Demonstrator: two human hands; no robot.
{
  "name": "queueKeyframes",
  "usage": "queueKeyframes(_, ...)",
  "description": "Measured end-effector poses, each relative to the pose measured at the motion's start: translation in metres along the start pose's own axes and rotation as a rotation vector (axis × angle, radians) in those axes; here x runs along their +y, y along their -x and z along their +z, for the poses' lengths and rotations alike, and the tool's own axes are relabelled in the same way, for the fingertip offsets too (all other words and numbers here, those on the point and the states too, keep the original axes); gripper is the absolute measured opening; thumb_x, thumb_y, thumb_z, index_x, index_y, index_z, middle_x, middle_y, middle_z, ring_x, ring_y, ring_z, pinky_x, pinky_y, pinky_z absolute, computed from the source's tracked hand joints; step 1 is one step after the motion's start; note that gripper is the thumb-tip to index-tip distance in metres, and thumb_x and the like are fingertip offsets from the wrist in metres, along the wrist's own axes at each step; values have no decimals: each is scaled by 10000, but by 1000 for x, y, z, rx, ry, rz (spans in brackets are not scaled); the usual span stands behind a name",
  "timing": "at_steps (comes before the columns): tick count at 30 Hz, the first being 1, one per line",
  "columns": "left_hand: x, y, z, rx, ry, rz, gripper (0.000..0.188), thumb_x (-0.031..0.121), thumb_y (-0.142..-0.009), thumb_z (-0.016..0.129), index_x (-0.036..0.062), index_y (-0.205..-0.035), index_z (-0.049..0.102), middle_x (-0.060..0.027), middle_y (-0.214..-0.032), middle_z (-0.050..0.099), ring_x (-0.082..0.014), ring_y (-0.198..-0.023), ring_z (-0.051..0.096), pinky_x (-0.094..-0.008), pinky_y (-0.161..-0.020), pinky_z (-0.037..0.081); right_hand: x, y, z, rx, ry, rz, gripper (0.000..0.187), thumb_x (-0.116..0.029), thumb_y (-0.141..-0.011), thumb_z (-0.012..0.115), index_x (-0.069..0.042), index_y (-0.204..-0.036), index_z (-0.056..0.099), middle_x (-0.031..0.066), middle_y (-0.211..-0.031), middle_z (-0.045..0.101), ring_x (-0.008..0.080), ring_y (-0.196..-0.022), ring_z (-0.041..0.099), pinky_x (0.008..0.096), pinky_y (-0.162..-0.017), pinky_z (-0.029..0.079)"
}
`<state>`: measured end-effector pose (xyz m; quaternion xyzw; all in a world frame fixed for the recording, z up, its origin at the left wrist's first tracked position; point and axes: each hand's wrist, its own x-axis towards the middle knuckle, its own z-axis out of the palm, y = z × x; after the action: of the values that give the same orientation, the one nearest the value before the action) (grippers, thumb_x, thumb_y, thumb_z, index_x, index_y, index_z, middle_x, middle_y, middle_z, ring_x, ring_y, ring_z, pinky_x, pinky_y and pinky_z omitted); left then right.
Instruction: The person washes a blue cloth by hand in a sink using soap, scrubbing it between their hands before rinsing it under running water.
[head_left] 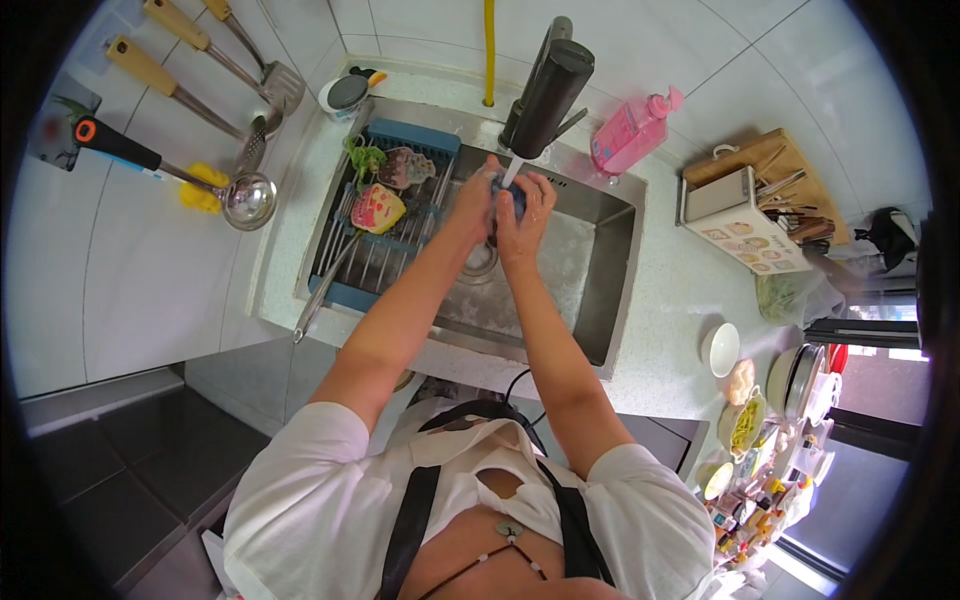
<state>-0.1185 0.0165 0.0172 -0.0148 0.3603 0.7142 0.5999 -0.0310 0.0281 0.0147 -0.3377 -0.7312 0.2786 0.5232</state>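
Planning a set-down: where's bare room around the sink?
Bare: countertop between sink and white bowl, utensil holder behind; sink floor right of the right hand. Crowded: blue rack at the sink's left; countertop past the white bowl.

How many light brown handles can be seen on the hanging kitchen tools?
3, all at the upper left: the lowest handle, nearest the ladle; the middle handle, just above; the rightmost handle, cut off by the top edge. Others may be out of view.
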Motion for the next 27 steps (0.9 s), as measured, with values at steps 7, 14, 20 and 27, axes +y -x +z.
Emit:
queueKeyframes(7,-5,0,4,44,-60,120,198,247,-871,410,73,-869,506,-45,-761,505,-150,-674,511,-306,-600,425,-4,-22,14,20,77,44,141,-167,-755,540,-35,-805,545,128,-803,540,296,-797,508,363,-721,410)
queueKeyframes(14,-18,12,-12,124,-379,85,269,297,-826,486,58,-938,538,-40,-758,552,-137,-671,533,-286,-605,422,81,-41,22,65,-26,654,219,-245,-774,528,-29,-773,568,128,-767,577,279,-677,577,365,-610,435)
queueKeyframes(20,0,15,-65,38,81,-119,628,526,-776,509,94,-1215,389,-138,-1118,463,-237,-971,481,-432,-790,398,58,-44,-9,208,-1157,1289,237,-305,-804,527,-73,-839,560,69,-764,591,225,-656,583,361,-573,492)
queueKeyframes(27,-6,20,-43,-108,-48,-221,817,599,-724,521,20,-1262,314,-143,-1249,343,-269,-1152,357,-436,-903,336,30,-41,-28,-166,-1272,1334,282,-327,-722,641,-87,-855,576,55,-806,606,204,-694,588,327,-624,487)
